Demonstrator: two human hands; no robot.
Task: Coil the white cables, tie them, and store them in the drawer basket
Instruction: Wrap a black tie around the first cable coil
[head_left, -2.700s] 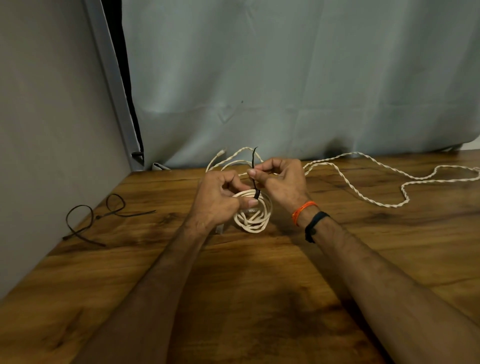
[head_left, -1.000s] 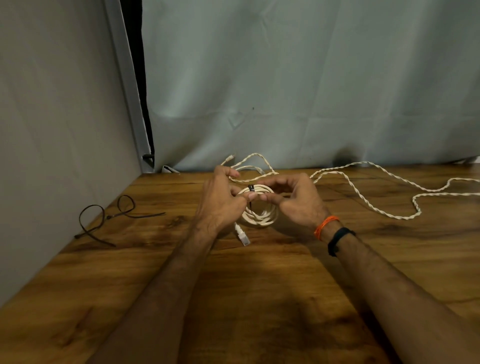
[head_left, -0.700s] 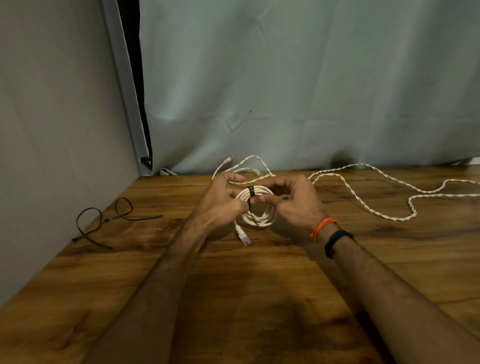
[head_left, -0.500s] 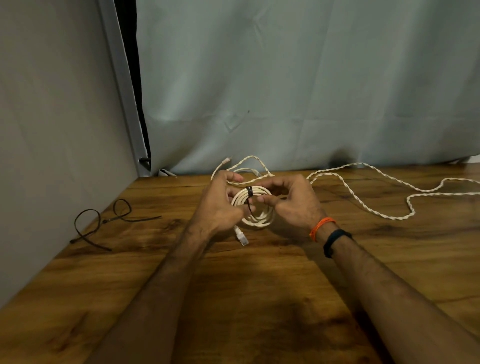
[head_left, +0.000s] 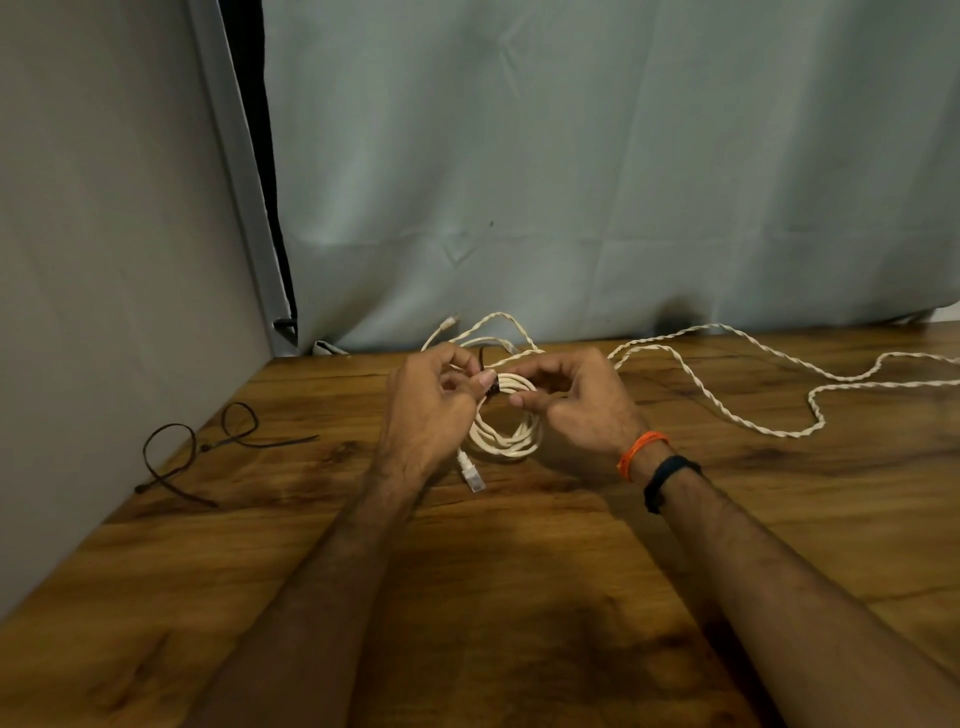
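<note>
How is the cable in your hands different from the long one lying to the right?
The held cable is smooth, wound into a small coil and bound by a black tie. The loose cable is twisted like rope, untied, sprawling in waves across the table. Both are white.

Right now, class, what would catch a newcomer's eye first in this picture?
Both hands, the left hand and right hand, hold a white cable coil with a black tie at mid-table. A loose twisted cable snakes off to the right, and spare black ties lie by the left wall.
</note>
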